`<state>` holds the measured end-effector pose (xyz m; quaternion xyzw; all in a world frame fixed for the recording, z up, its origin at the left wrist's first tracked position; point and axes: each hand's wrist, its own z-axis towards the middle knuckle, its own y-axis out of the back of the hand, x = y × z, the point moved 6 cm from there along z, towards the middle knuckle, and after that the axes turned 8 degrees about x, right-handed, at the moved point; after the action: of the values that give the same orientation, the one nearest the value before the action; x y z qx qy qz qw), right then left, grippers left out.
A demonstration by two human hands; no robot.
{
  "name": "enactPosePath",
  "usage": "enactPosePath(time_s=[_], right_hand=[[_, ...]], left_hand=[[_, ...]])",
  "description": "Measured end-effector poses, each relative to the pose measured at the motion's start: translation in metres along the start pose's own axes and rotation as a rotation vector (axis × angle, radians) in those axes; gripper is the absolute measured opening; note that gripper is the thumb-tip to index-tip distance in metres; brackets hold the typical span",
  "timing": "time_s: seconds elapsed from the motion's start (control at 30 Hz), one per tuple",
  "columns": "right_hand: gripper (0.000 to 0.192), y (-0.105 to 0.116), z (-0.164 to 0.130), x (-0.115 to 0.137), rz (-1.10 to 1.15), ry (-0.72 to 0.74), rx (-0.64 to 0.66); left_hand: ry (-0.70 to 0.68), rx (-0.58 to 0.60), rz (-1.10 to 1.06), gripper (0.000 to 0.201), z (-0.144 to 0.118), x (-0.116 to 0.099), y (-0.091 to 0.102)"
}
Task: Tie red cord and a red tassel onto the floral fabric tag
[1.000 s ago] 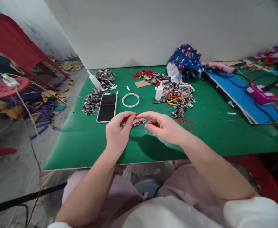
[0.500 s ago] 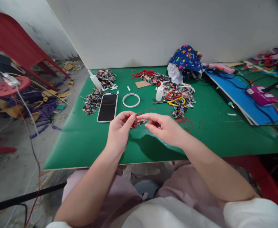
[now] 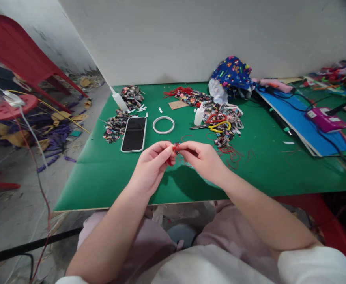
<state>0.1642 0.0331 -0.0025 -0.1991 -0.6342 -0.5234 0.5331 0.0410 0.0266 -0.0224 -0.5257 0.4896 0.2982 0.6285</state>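
Between my two hands is a small piece of dark patterned fabric with red thread (image 3: 176, 147), mostly hidden by the fingers. My left hand (image 3: 152, 163) is closed, thumb and forefinger pinching its red end, with red strands hanging below. My right hand (image 3: 204, 157) pinches the other side of the same piece, its fingertips almost meeting the left ones. Loose red thread (image 3: 233, 154) lies on the green table (image 3: 107, 177) to the right. Scissors with red and yellow handles (image 3: 220, 126) rest beyond my right hand.
A phone (image 3: 133, 134) and a white tape roll (image 3: 163, 125) lie beyond my left hand. Glue bottles (image 3: 199, 115) (image 3: 119, 101) stand near floral fabric bundles (image 3: 115, 125). At right are a blue folder (image 3: 300, 122), a purple device (image 3: 326, 119) and cables.
My right thumb and forefinger, apart before, have closed on the piece. It has come up between both hands, and my left hand has shifted slightly right.
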Motion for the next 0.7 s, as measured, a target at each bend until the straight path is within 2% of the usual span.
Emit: enactPosePath(time_s=[0.13,0.2,0.23,0.3,0.33,0.4,0.5,0.7], right_hand=[[0.015,0.004,-0.007,0.014,0.079,0.027,-0.026],[0.012,0.005,-0.012,0.03,0.061,0.145,0.024],[0.011,0.005,-0.015,0.039,0.027,0.231,0.069],[0.012,0.004,-0.021,0.055,-0.051,0.399,0.143],[0.012,0.004,-0.023,0.06,-0.093,0.459,0.168],[0.014,0.003,-0.025,0.063,-0.175,0.509,0.2],[0.013,0.0,-0.023,0.059,-0.278,0.479,0.26],[0.014,-0.006,-0.029,0.048,-0.52,0.471,0.351]], left_hand=[[-0.101,0.18,0.268,0.009,-0.011,-0.018,-0.006],[-0.2,0.323,0.459,0.003,-0.023,-0.036,-0.013],[-0.254,0.434,0.538,0.003,-0.03,-0.045,-0.019],[-0.324,0.643,0.673,0.014,-0.044,-0.059,-0.031],[-0.321,0.701,0.752,0.019,-0.048,-0.063,-0.034],[-0.305,0.755,0.896,0.023,-0.053,-0.068,-0.038],[-0.282,0.779,1.055,0.024,-0.052,-0.067,-0.042],[-0.197,0.817,1.245,0.027,-0.047,-0.05,-0.044]])
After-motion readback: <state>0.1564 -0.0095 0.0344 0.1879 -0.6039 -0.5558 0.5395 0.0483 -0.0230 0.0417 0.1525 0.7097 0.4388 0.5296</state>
